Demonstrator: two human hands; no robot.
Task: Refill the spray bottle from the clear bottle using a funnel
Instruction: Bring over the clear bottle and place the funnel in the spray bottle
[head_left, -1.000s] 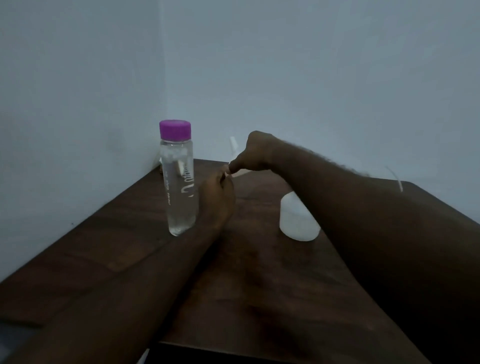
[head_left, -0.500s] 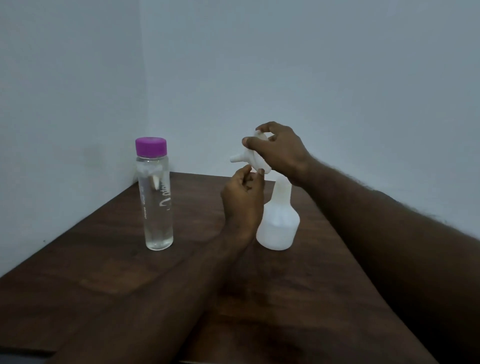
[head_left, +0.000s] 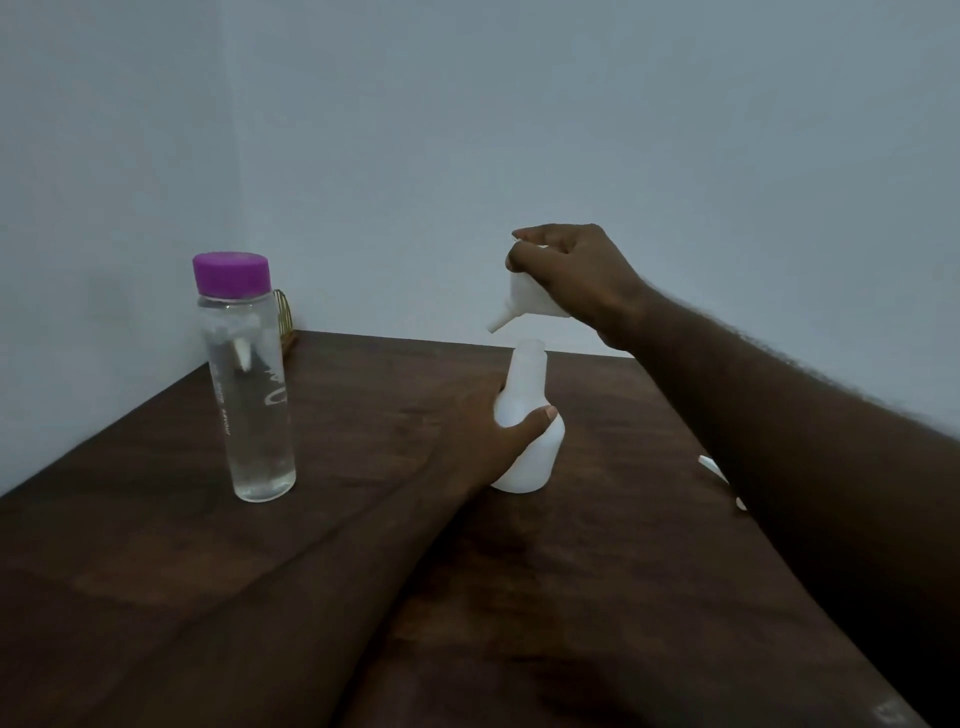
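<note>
The white spray bottle (head_left: 530, 467) stands upright on the dark wooden table (head_left: 597, 597) with its neck open and no spray head on it. My left hand (head_left: 493, 441) is wrapped around its body. My right hand (head_left: 576, 280) holds a white funnel (head_left: 527, 304) just above the neck, tilted, its spout pointing down and left and not in the opening. The clear bottle (head_left: 252, 395) with a purple cap (head_left: 231, 274) stands to the left, upright, capped and holding clear liquid.
A white part (head_left: 712, 467), mostly hidden behind my right forearm, lies on the table at the right. A gold wire object (head_left: 285, 317) sits behind the clear bottle in the corner. Pale walls close off the table at the back and left.
My left hand has dropped from the spray bottle's neck to grip its body. My right hand has lifted the funnel and shifted it right, above the open neck.
</note>
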